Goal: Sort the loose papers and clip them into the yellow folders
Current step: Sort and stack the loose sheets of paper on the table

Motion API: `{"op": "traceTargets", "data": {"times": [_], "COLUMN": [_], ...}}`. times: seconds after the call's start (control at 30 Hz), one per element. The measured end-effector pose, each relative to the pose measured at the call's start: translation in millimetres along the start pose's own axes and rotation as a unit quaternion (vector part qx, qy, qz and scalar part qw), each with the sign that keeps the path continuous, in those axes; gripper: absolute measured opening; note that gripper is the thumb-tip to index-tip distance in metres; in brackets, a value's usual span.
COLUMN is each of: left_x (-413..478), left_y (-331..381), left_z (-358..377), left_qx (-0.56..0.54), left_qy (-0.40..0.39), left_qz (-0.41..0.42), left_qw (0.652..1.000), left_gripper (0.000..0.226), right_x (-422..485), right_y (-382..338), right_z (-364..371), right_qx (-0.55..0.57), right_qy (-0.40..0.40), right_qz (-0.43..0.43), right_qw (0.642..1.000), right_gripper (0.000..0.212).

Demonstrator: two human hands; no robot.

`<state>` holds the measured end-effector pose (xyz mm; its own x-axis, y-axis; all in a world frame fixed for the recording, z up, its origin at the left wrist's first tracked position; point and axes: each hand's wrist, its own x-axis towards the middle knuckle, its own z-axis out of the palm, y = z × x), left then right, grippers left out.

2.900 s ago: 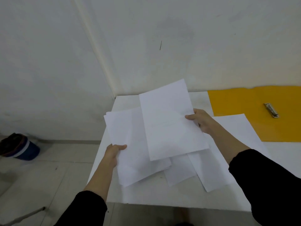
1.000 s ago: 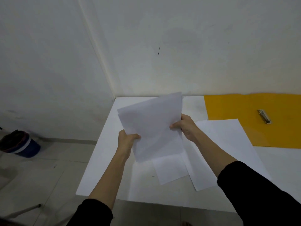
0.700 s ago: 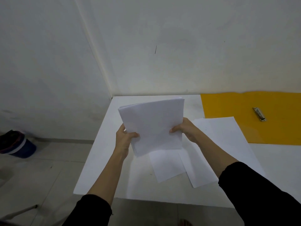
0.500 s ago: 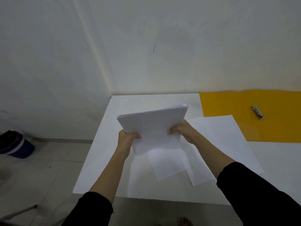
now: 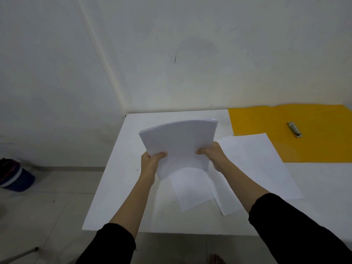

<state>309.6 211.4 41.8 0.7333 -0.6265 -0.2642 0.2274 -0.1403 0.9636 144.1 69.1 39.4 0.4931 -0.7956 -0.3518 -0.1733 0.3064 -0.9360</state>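
Together, both forearms reached forward over the tabletop [image 5: 123, 187], the left hand [image 5: 152, 161] and right hand [image 5: 211, 155] each pinching a lower side edge of the stack [image 5: 179, 141], thumbs on its face (each grip narrow, clamped on paper). It stood tilted and bowed above loose sheets [image 5: 253, 164]; the folder [image 5: 314, 145] lay open at far right.

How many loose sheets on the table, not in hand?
2: centre sheet beneath the held stack, right sheet beside it, overlapping the yellow folder. More may be hidden.
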Motion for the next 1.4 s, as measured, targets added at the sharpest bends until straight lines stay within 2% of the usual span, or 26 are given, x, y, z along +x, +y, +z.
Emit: {"op": "traceTargets", "data": {"times": [0.1,0.23,0.5,0.63,0.8,0.93,1.1,1.2,1.3,1.37,1.4], "left_x": [-2,-2,0,12,21,22,19,21,23,24,23], "left_y": [-1,0,-12,-2,8,-3,-30,-42,-49,-55,-58], "left_z": [7,15,18,17,13,15,25,32,44,55,61], "left_qx": [0.008,-0.007,0.007,0.047,0.097,0.084,0.065,0.050,0.057,0.077,0.085], "left_qy": [-0.007,0.011,-0.033,-0.049,-0.091,-0.148,-0.116,-0.103,-0.085,-0.077,-0.074], "left_qz": [-0.003,0.013,-0.016,-0.003,-0.011,-0.091,-0.185,-0.232,-0.258,-0.266,-0.271], "left_qw": [1.000,1.000,0.999,0.998,0.991,0.981,0.974,0.966,0.961,0.958,0.956], "left_gripper": [0.026,0.020,0.023,0.021,0.028,0.032,0.043,0.053,0.070,0.072,0.070], "right_x": [-2,-1,0,6,9,2,-6,-5,-2,2,6], "right_y": [0,0,17,3,-2,15,30,33,38,45,49], "right_z": [2,2,-6,-10,-19,-27,-40,-55,-75,-94,-104], "right_qx": [-0.010,0.016,-0.046,-0.068,-0.066,-0.043,-0.017,-0.014,-0.049,-0.110,-0.175], "right_qy": [-0.011,0.031,0.009,0.005,-0.021,-0.022,-0.035,-0.018,0.018,0.065,0.097], "right_qz": [-0.001,-0.012,0.009,0.000,0.036,0.099,0.154,0.164,0.167,0.153,0.139], "right_qw": [1.000,0.999,0.999,0.998,0.997,0.994,0.987,0.986,0.985,0.980,0.970], "right_gripper": [0.040,0.039,0.043,0.040,0.039,0.044,0.041,0.029,0.010,0.008,0.011]}}
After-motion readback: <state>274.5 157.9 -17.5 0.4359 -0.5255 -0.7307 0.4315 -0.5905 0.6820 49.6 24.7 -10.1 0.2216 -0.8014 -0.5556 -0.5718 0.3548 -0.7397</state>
